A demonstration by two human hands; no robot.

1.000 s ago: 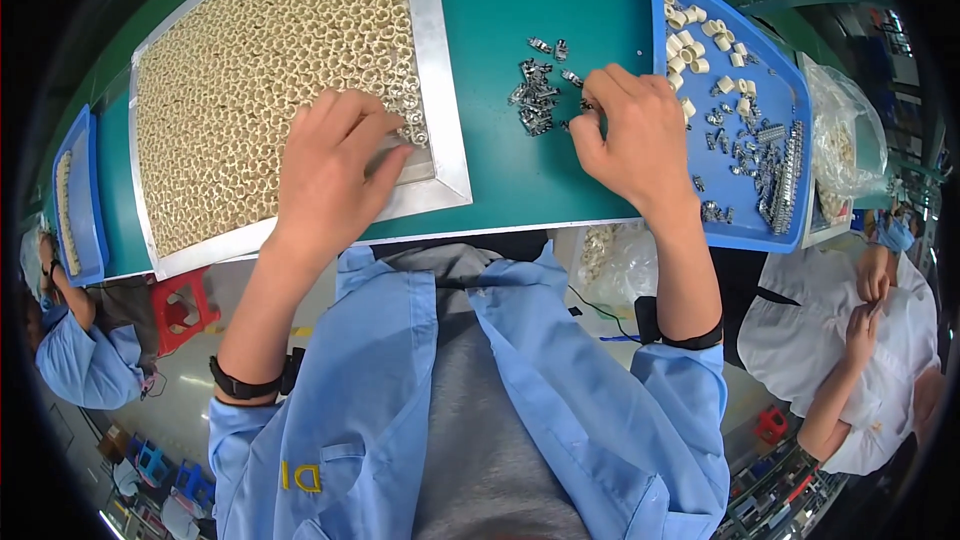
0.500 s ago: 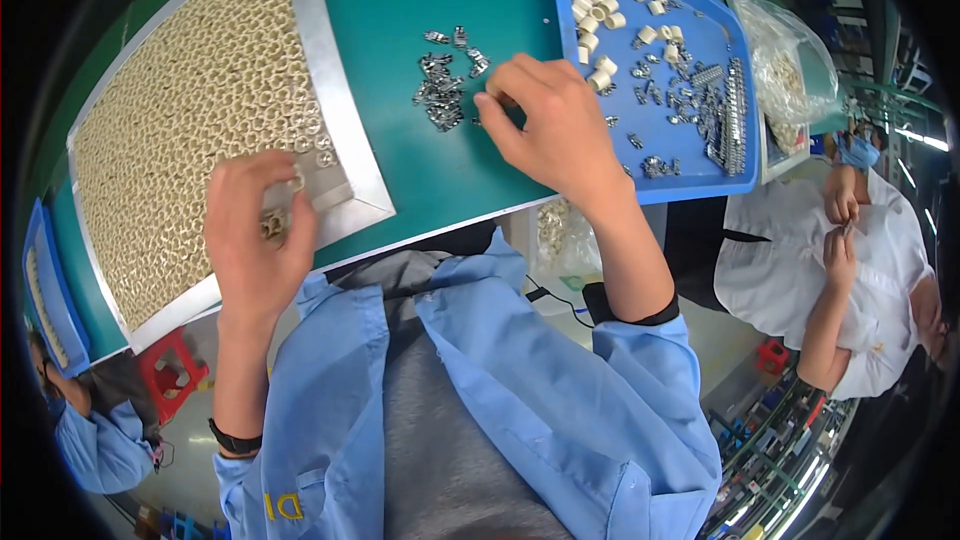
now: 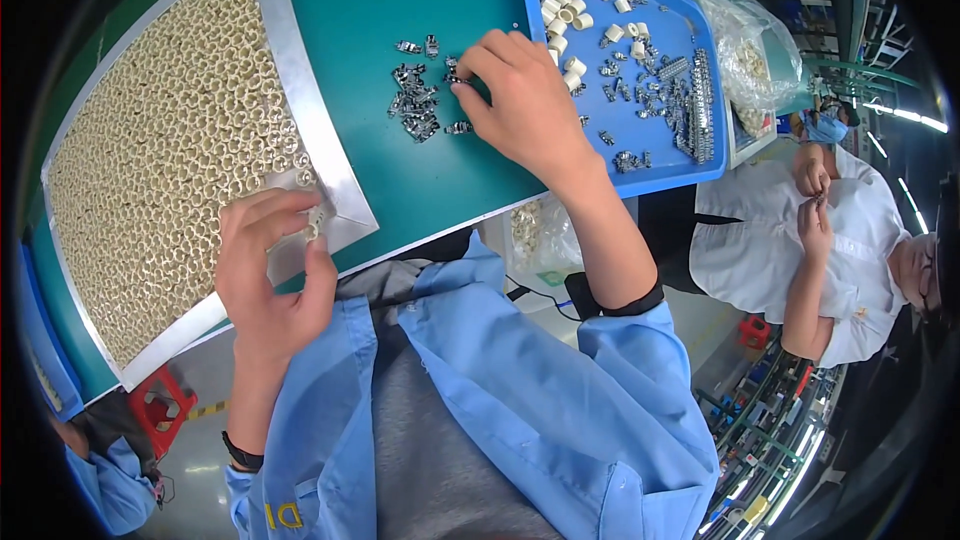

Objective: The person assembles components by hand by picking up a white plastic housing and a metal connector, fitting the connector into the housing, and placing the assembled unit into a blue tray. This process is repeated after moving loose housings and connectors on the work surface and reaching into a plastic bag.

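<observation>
Between the thumb and fingers of my left hand [image 3: 268, 265] is a small cream ring-shaped part [image 3: 316, 222], held over the near right corner of a metal-edged tray [image 3: 318, 130]. Rows of similar cream rings [image 3: 160, 160] fill that tray. My right hand [image 3: 525, 105] reaches over the green mat [image 3: 345, 50], thumb and index finger pinched at a small metal clip [image 3: 452, 76]. Its fingertips partly hide the clip. Just left of them lies a loose pile of shiny metal clips [image 3: 413, 105].
At the right stands a blue tray [image 3: 668, 178] with cream cylinders [image 3: 572, 15] and metal clips [image 3: 630, 160]. Beyond it is a clear plastic bag [image 3: 745, 40]. A co-worker in a white shirt [image 3: 770, 220] is at the right. A red stool [image 3: 160, 410] stands below the table's left end.
My left hand has drawn back toward me from the rings, and the cream part now shows plainly in its fingers. My right fingertips have come down onto a metal clip. The whole view has shifted slightly.
</observation>
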